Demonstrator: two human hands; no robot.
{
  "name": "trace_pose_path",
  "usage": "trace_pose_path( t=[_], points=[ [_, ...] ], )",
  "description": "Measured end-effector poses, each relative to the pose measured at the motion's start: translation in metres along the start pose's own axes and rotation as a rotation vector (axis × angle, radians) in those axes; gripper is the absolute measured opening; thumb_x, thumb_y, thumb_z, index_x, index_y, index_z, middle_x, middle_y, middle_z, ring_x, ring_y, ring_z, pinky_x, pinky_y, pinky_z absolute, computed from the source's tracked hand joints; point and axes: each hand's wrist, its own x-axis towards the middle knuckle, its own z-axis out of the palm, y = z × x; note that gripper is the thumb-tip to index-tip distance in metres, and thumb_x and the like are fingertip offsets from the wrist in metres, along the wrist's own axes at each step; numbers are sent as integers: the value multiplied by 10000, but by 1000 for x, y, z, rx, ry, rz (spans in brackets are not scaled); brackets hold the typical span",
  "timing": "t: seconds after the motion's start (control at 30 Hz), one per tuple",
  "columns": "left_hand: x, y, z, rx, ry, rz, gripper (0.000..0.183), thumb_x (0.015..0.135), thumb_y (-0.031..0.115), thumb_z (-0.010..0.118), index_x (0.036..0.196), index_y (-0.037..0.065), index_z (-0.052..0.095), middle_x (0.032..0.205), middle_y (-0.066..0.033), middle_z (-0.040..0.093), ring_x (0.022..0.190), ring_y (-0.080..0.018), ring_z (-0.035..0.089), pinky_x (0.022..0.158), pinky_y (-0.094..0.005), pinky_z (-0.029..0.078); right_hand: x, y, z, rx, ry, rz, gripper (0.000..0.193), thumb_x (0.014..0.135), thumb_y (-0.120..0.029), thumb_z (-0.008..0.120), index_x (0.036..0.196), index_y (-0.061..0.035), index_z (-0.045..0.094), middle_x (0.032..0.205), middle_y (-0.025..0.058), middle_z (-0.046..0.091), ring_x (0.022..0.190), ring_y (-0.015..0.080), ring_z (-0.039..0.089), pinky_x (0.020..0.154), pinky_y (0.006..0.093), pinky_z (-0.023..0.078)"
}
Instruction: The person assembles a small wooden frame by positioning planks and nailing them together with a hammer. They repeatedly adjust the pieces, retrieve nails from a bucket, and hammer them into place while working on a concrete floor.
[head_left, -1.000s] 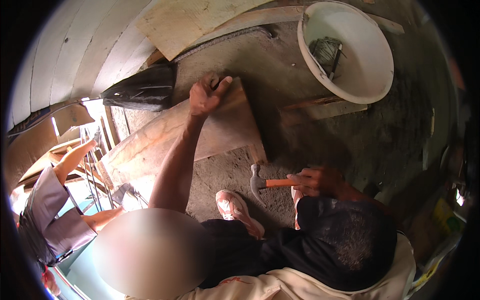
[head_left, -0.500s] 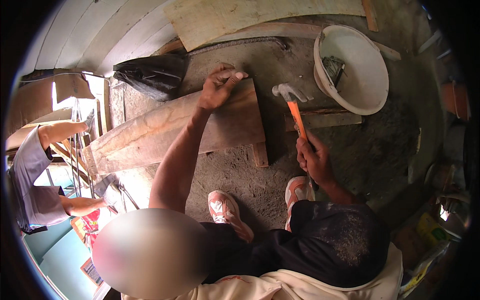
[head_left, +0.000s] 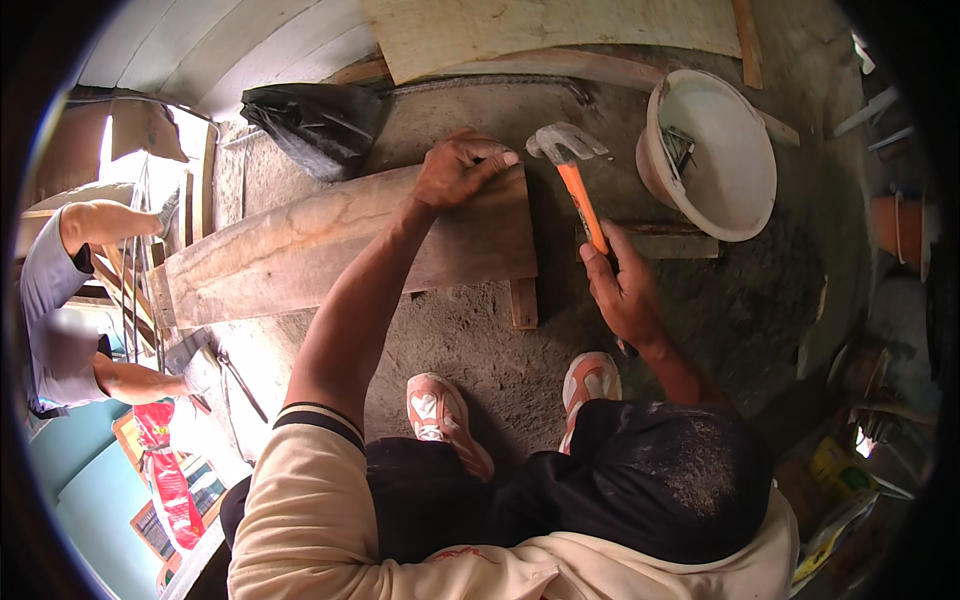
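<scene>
Hammer (head_left: 573,175) grasped by orange handle (head_left: 585,212) in right hand (head_left: 622,296); likely head-heavy, rigid, best held near handle's end. Left hand (head_left: 460,174) curled at far edge of wooden board (head_left: 470,236), grasp indiscernible.

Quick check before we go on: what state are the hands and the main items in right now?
Left hand: fingers bent, at the bench's far right corner; whether it pinches anything is unclear
Right hand: closed around the hammer's handle
Hammer: held, head off the bench
Wooden bench: top side up
White basin: open, thin pieces inside
Black plastic bag: crumpled
</scene>
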Motion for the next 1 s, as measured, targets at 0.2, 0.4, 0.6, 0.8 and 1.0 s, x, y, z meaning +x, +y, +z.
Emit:
trace_pose_path(
  t=[0.2,0.4,0.6,0.8,1.0],
  points=[
    [-1,2,1,58,-16,-10,340,1021,405,747,1133,95,831,1151,-89,781,1165,-264,665,1050,-389,506,11,-13,-2,-144,22,-172,396,1117,-200,615,1391,85,581,1086,289,731,938,439,744,807,457,581],
    [-4,4,3,87,8,19,354,1003,433,757,1184,140,840,1190,-99,774,1193,-289,663,1072,-414,504,13,-22,-6,-232,90,-420,383,1097,-146,637,1384,101,580,1106,324,725,971,471,747,802,483,596],
    [-4,-2,5,180,36,81,345,982,472,746,1155,194,854,1174,-48,780,1193,-273,645,1059,-410,515,20,-15,-4,-353,62,-466,389,1078,-125,667,1385,100,582,1107,318,731,961,473,749,787,477,602],
    [-4,-2,8,167,44,66,340,973,489,742,1147,221,857,1201,-55,775,1199,-282,639,1075,-412,507,19,-25,-11,-329,125,-563,394,1046,-53,690,1393,101,584,1110,316,735,963,449,763,783,468,617],
    [0,-2,5,196,-26,10,327,975,440,766,1165,187,847,1267,-68,763,1282,-287,635,1122,-438,493,18,-13,-9,-415,-59,-278,381,1095,-129,624,1407,83,572,1025,295,740,946,466,752,776,477,603]
  ],
)
